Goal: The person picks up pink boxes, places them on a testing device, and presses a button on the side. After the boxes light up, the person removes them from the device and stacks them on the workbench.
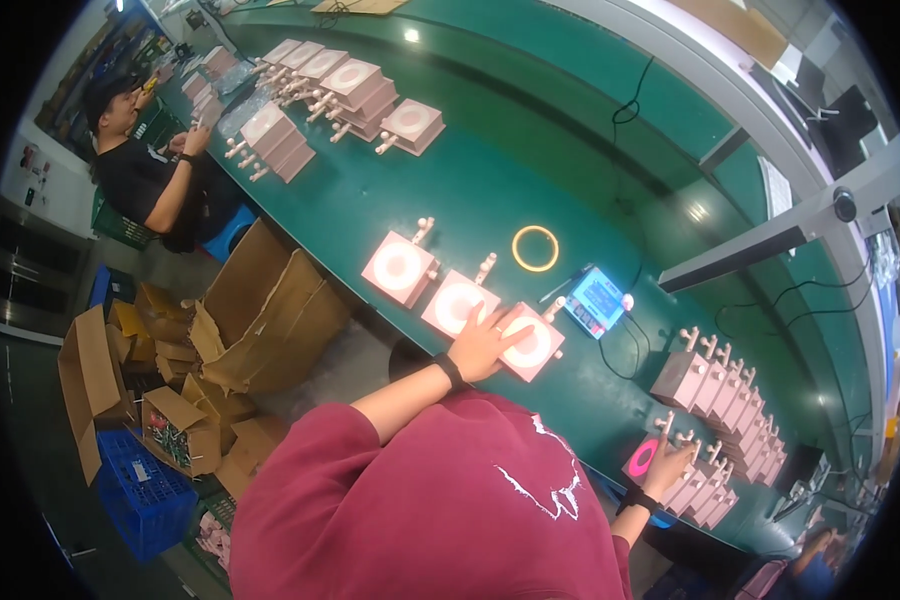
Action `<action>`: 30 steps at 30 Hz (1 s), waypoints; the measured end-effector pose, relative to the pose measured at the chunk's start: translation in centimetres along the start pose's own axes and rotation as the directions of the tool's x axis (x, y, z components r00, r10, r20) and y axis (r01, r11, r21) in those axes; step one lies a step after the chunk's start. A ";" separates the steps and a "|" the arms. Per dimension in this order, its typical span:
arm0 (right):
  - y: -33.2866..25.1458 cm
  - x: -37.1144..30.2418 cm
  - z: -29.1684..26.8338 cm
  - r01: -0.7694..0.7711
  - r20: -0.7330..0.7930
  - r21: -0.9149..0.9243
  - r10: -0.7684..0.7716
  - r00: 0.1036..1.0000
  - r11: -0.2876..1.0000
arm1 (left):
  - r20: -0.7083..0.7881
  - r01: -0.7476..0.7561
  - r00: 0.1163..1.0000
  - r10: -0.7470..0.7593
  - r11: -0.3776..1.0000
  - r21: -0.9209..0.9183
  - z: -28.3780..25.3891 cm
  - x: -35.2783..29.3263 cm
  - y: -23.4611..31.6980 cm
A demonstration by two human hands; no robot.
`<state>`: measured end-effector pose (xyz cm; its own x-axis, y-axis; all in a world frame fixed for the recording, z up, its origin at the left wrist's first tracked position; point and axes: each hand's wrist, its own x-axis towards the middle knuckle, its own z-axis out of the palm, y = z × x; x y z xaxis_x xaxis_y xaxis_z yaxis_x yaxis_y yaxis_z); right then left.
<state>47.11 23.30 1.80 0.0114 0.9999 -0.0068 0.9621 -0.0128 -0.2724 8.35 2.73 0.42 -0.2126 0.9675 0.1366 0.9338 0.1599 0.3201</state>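
My left hand (pixel 478 346) rests with its fingers spread on a square pale pink box (pixel 536 362), which has a glowing white ring on its face and a knobbed peg at its side. Two similar pink boxes, one in the middle (pixel 450 309) and one farther left (pixel 398 268), lie in the same row. At the right, my right hand (pixel 673 466) is closed around a pink box (pixel 634 463) whose face bears a bright magenta ring. That box stands at the front of a tight row of upright pink boxes (pixel 708 500); my fingers partly hide it.
A blue device with a screen (pixel 598 303) and cables sits beyond the boxes, near a yellow ring (pixel 535 248). More pink boxes (pixel 720 390) stand right; stacks (pixel 355 90) stand far left. Cardboard cartons (pixel 270 300) lie beside the green table (pixel 530 150). A co-worker (pixel 150 160) sits far left.
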 end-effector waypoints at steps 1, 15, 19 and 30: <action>0.9 0.0 0.2 0.043 -0.025 0.040 -0.042 0.999 0.998 | -0.004 -0.002 1.000 0.002 1.000 0.007 0.0 0.0 0.0; 0.4 -3.7 3.2 0.127 -0.262 -0.139 -0.160 0.952 0.982 | 0.093 0.043 0.995 -0.047 0.998 0.044 -0.1 0.8 0.6; -2.2 -4.2 2.4 0.068 -0.300 -0.167 -0.116 0.947 0.984 | 0.078 0.040 0.996 -0.045 0.997 0.069 0.8 0.7 0.5; -0.5 -3.7 2.8 0.143 -0.341 -0.083 -0.163 0.926 0.986 | 0.180 0.075 0.982 -0.052 0.990 -0.120 -2.0 1.2 -0.6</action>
<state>45.77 19.60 -0.77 -0.0535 0.9289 0.3664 0.9730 0.1311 -0.1902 6.97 3.46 2.24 -0.2057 0.9772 -0.0516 0.8739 0.2072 0.4397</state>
